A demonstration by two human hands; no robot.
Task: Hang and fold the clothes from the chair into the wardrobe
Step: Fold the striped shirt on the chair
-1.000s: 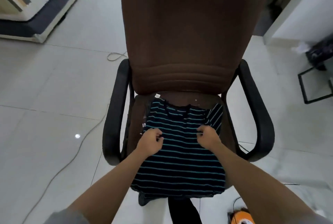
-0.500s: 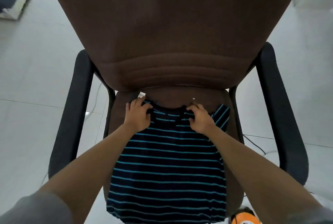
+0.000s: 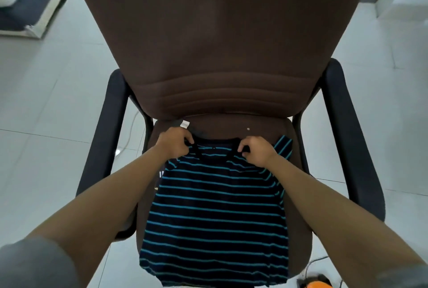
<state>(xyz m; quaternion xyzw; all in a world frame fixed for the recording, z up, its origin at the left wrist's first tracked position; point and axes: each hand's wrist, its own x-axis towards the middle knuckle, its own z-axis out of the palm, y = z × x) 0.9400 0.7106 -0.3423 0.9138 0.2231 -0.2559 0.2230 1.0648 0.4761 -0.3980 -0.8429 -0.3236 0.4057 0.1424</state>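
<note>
A dark shirt with thin teal stripes [image 3: 215,216] lies flat on the seat of a brown office chair [image 3: 213,44], its hem hanging over the front edge. My left hand [image 3: 174,143] pinches the collar at the left shoulder. My right hand [image 3: 256,152] pinches the collar at the right shoulder. One striped sleeve sticks out to the right of my right hand. A second dark garment with a white tag [image 3: 185,123] shows underneath, at the back of the seat. No wardrobe is in view.
Black armrests [image 3: 102,139] flank the seat on both sides. A cable [image 3: 129,135] runs over the white tile floor on the left. A bed corner [image 3: 32,7] sits far left, an orange object [image 3: 317,284] at the bottom right.
My hands moved from the middle of the shirt up to its collar, then closed on it at both shoulders. The view came closer to the chair.
</note>
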